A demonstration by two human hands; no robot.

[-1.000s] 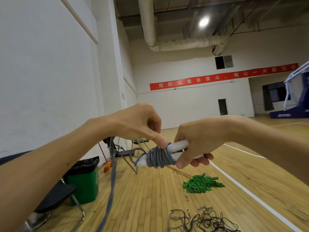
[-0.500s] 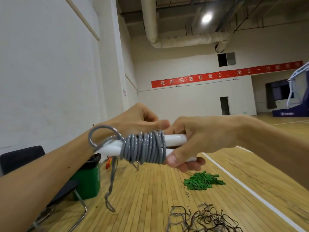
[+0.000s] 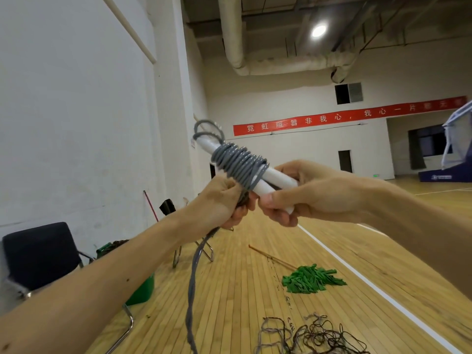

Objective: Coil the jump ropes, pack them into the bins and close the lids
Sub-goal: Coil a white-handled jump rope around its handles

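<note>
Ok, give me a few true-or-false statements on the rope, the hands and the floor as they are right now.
1. The grey rope is wound round the white handles. True.
2. The right hand holds the handles. True.
3. The other hand is empty. False: the left hand grips the rope just under the coil.
4. All the rope is wound up. False: a tail hangs towards the floor.
5. A green pile lies on the wooden floor. True.
</note>
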